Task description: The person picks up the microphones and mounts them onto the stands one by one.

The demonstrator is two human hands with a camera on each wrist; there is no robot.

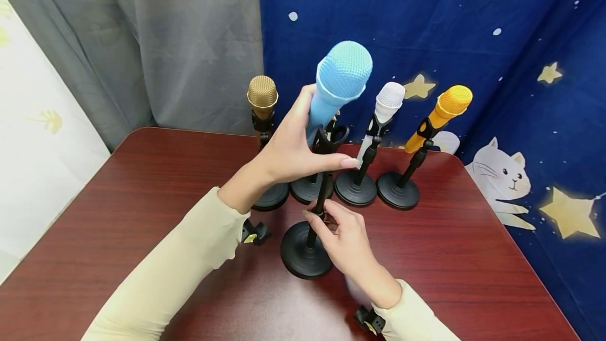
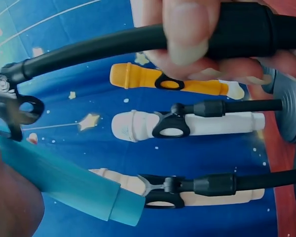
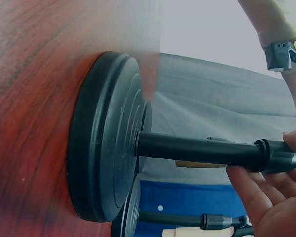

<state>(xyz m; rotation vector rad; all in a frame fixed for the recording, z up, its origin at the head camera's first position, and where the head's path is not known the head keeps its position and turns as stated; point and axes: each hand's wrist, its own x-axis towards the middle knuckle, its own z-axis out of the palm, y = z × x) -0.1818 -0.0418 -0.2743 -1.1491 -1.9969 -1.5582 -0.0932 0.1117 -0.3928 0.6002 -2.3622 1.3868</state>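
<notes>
A light blue microphone [image 1: 344, 70] is held in my left hand [image 1: 294, 147], head up and tilted. It is right by the black clip [image 1: 326, 143] atop a desk microphone stand [image 1: 303, 257]; whether it sits inside the clip I cannot tell. In the left wrist view, the lower end of the blue microphone [image 2: 74, 177] slants down past the clip [image 2: 19, 108]. My right hand [image 1: 347, 236] grips the stand's pole at its collar [image 3: 276, 155], just above the round base. That base [image 3: 108, 143] rests flat on the table.
Behind stand several microphones on black stands: a gold one [image 1: 262, 93], a white one [image 1: 390, 96], a yellow one [image 1: 454, 101] and a pale one [image 2: 219, 197] mostly hidden by my left hand in the head view. The table's [image 1: 189, 162] back edge meets grey and blue curtains.
</notes>
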